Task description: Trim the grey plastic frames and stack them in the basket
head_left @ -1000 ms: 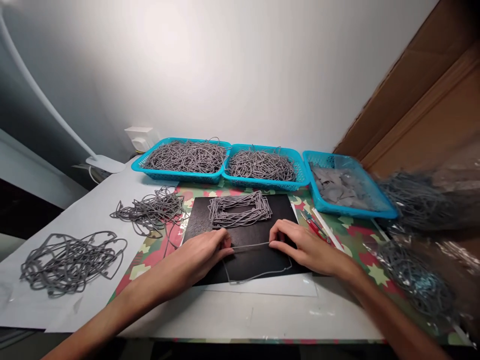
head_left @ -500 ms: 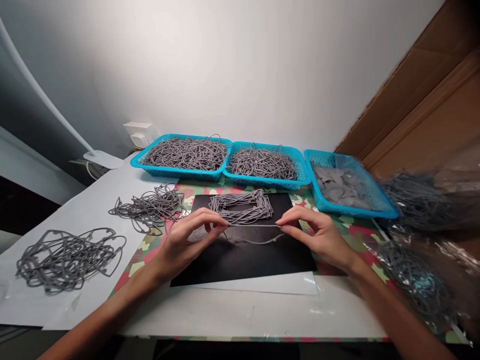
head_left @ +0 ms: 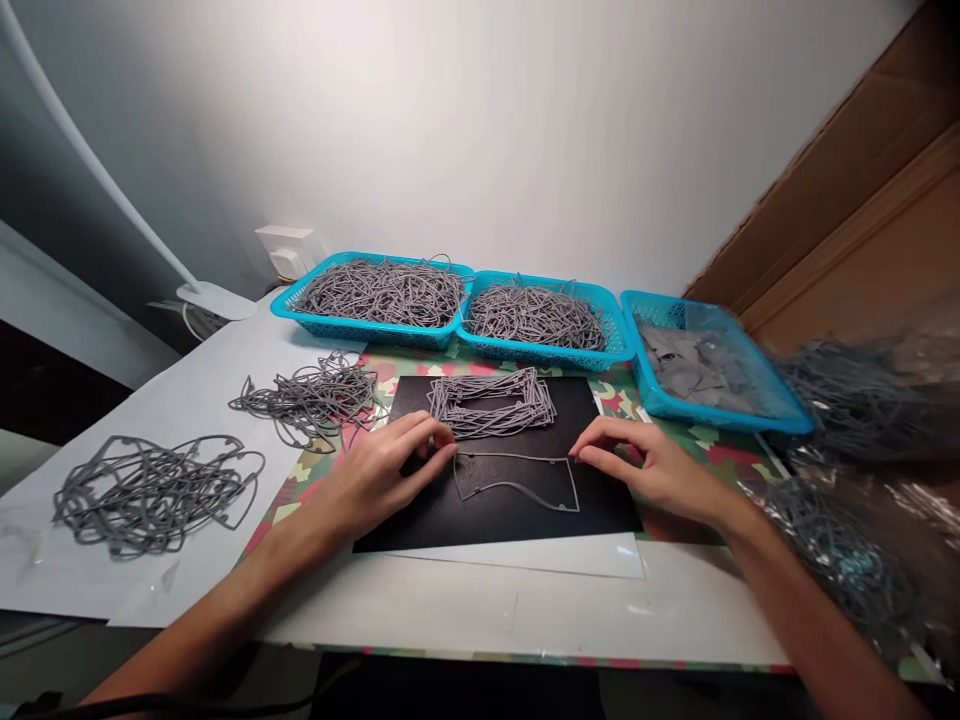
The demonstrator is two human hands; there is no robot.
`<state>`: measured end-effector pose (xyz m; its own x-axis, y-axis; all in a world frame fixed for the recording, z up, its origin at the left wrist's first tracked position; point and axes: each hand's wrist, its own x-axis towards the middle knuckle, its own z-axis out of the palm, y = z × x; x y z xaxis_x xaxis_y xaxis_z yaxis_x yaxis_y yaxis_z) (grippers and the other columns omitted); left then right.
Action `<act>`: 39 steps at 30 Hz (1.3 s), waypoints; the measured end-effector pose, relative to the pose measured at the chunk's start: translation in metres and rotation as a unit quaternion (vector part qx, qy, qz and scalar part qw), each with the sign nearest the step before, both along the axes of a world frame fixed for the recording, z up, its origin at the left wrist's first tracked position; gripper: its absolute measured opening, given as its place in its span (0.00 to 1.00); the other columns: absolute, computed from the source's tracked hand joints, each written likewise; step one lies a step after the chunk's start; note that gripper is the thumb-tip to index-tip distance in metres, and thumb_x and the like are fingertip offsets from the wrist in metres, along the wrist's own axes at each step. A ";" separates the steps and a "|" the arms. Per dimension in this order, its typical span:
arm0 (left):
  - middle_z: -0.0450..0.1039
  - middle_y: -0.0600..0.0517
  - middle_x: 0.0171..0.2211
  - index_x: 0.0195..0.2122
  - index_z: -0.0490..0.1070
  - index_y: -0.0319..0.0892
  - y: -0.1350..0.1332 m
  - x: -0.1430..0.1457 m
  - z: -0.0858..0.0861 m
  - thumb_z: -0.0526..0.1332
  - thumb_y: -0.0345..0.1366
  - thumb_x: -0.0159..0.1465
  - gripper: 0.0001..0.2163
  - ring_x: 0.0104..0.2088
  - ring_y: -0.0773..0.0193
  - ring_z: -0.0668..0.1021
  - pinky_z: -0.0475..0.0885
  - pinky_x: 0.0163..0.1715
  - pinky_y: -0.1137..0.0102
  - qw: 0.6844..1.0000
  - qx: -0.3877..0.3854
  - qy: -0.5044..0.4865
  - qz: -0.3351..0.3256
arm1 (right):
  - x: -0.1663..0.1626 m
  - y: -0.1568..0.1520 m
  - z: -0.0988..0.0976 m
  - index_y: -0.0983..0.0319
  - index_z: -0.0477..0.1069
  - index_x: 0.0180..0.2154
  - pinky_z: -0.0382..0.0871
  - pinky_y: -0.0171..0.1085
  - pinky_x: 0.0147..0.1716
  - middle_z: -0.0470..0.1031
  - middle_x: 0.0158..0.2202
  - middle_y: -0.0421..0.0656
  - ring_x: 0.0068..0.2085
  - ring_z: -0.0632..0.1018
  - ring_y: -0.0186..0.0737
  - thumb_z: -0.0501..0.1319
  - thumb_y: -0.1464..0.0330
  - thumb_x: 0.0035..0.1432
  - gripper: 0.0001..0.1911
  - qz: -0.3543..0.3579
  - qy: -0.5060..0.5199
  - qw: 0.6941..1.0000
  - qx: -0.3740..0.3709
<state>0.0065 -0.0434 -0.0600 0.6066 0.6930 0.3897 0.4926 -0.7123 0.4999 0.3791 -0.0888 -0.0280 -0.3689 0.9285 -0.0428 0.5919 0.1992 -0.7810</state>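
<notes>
A thin grey rectangular rubber gasket (head_left: pixel 517 457) spans the gap between my hands, low over a black sheet (head_left: pixel 420 525). My left hand (head_left: pixel 397 462) pinches its far left corner between thumb and fingers. At its far right corner, the thumb and fingertips of my right hand (head_left: pixel 651 462) are closed in the same way. The gasket's near side bends in a wave, and small tabs show along it. Just beyond, a stack of similar gaskets (head_left: pixel 491 405) lies in a rough rectangle on the black sheet.
Two blue baskets (head_left: pixel 367 333) (head_left: pixel 544 357) heaped with grey gaskets stand along the wall. A third blue basket (head_left: pixel 720 415) holds flat grey pieces. Loose gasket piles (head_left: pixel 154 490) (head_left: pixel 311 400) lie left. Clear bags (head_left: pixel 832 550) of gaskets and cardboard (head_left: pixel 847 220) border the right.
The gasket has come down toward the black sheet and its outline has spread into a rectangle. My hands have moved slightly apart. The whole view has shifted a little.
</notes>
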 end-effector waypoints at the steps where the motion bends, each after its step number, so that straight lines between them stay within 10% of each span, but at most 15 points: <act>1: 0.77 0.53 0.39 0.47 0.77 0.44 0.001 0.001 -0.002 0.59 0.39 0.81 0.09 0.34 0.64 0.78 0.72 0.35 0.70 1.000 -0.011 0.011 0.013 | -0.002 0.000 -0.001 0.56 0.83 0.45 0.70 0.40 0.43 0.84 0.44 0.42 0.45 0.80 0.44 0.62 0.50 0.79 0.19 0.001 0.000 1.000 -0.001; 32: 0.83 0.49 0.44 0.51 0.84 0.46 -0.002 0.006 -0.013 0.58 0.43 0.83 0.14 0.41 0.60 0.84 0.75 0.40 0.68 0.997 0.049 0.052 0.001 | -0.015 -0.006 -0.008 0.53 0.81 0.44 0.77 0.48 0.46 0.85 0.42 0.44 0.42 0.83 0.49 0.67 0.63 0.76 0.04 -0.013 0.041 0.974 0.223; 39: 0.81 0.51 0.40 0.45 0.81 0.45 -0.007 0.010 -0.011 0.61 0.37 0.81 0.09 0.36 0.61 0.80 0.71 0.38 0.67 0.999 0.039 0.025 -0.004 | -0.018 -0.007 -0.006 0.54 0.81 0.43 0.76 0.46 0.47 0.85 0.42 0.43 0.43 0.83 0.48 0.65 0.60 0.77 0.08 -0.033 0.051 0.984 0.170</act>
